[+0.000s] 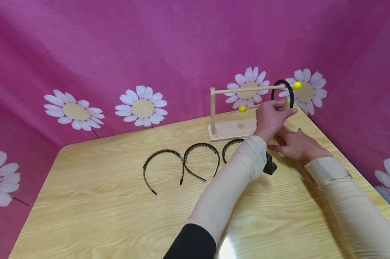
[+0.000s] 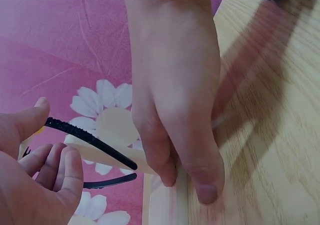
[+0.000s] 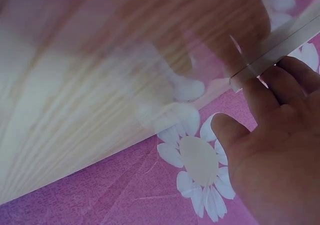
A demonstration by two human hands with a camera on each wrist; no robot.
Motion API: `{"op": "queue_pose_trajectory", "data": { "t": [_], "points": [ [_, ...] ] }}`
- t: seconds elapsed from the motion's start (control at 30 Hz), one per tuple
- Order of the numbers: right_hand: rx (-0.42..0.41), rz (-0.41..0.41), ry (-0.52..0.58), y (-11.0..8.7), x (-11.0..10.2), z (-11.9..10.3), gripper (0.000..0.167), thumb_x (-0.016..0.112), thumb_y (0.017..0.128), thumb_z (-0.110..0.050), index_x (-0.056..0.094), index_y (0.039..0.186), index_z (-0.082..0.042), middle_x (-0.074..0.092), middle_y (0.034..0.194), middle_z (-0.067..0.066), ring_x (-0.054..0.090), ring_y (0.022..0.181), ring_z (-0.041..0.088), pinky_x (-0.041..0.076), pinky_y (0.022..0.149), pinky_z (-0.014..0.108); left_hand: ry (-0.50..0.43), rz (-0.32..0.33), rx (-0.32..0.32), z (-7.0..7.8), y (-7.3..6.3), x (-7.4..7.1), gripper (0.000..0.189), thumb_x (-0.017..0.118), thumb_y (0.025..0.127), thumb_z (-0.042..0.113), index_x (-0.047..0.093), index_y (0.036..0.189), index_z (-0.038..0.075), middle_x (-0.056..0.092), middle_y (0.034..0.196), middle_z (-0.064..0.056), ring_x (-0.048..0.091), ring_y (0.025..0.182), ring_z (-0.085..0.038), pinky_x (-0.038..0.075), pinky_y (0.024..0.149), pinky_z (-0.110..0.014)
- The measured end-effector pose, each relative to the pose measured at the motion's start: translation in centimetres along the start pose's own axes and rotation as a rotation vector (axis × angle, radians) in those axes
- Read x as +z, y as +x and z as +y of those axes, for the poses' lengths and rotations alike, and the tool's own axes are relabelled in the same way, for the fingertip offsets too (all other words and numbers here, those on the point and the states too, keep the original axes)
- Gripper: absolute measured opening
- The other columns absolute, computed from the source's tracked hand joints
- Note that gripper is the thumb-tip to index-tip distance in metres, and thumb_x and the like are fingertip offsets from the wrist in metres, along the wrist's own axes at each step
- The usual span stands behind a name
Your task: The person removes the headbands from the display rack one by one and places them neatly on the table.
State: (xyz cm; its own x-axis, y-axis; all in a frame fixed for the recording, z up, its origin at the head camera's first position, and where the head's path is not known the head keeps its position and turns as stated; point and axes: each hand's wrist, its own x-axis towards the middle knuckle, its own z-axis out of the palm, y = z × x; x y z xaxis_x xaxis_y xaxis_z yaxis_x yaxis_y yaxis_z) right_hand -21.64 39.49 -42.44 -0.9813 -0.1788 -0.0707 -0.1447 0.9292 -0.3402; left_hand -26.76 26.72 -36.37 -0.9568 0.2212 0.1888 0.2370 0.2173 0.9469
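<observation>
My left hand point(image 1: 272, 117) pinches a black headband point(image 1: 291, 94) that loops over the upper bar of a wooden rack point(image 1: 213, 111), near the bar's yellow end knob point(image 1: 297, 85). In the left wrist view the thumb of the left hand point(image 2: 37, 170) lies against the band, and both band tips point away from the palm. Below it, my right hand point(image 1: 296, 144) rests at the right end of the rack's base point(image 1: 230, 129). Its fingers touch the base edge in the right wrist view, with the thumb held apart.
Three more headbands lie in a row on the wooden table point(image 1: 94, 201): a left one point(image 1: 164, 151), a middle one point(image 1: 201, 145) and a right one point(image 1: 230, 142) partly behind my left forearm. A pink flowered cloth point(image 1: 182, 43) hangs behind. A lower bar has another yellow knob point(image 1: 242, 108).
</observation>
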Motion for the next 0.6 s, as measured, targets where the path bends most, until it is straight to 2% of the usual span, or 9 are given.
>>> {"op": "queue_pose_trajectory", "data": {
  "t": [0.23,0.33,0.47,0.6],
  "points": [
    [0.002,-0.015,-0.005,0.27,0.20,-0.20,0.089,0.058,0.095,-0.061,0.024,0.160,-0.011,0.027,0.162,0.017,0.047,0.133,0.043,0.012,0.107,0.078,0.103,0.010,0.078,-0.09,0.30,0.06,0.026,0.088,0.080,0.024,0.082,0.103,0.016,0.074,0.084,0.011,0.059,0.076,0.008,0.044,0.067,-0.008],
    [0.002,-0.022,-0.018,0.36,0.19,-0.23,0.089,0.057,0.094,-0.062,0.023,0.160,-0.012,0.026,0.162,0.017,0.043,0.135,0.043,0.014,0.106,0.079,0.141,0.013,0.089,-0.08,0.42,0.10,0.023,0.087,0.082,0.025,0.082,0.102,0.017,0.074,0.084,0.012,0.060,0.076,0.007,0.044,0.067,-0.007],
    [0.017,-0.025,-0.021,0.28,0.18,-0.21,0.092,0.055,0.094,-0.065,0.017,0.162,-0.016,0.022,0.164,0.014,0.045,0.135,0.042,0.016,0.107,0.078,0.158,-0.005,0.084,-0.01,0.50,0.05,0.019,0.084,0.085,0.024,0.082,0.103,0.018,0.075,0.087,0.013,0.059,0.077,0.006,0.043,0.066,-0.008],
    [0.028,-0.028,-0.017,0.21,0.17,-0.22,0.094,0.054,0.093,-0.067,0.015,0.163,-0.018,0.020,0.165,0.012,0.045,0.135,0.041,0.016,0.107,0.077,0.134,-0.027,0.100,0.00,0.62,-0.16,0.014,0.081,0.088,0.021,0.082,0.101,0.015,0.074,0.086,0.012,0.057,0.076,0.005,0.043,0.064,-0.009]
  ]
}}
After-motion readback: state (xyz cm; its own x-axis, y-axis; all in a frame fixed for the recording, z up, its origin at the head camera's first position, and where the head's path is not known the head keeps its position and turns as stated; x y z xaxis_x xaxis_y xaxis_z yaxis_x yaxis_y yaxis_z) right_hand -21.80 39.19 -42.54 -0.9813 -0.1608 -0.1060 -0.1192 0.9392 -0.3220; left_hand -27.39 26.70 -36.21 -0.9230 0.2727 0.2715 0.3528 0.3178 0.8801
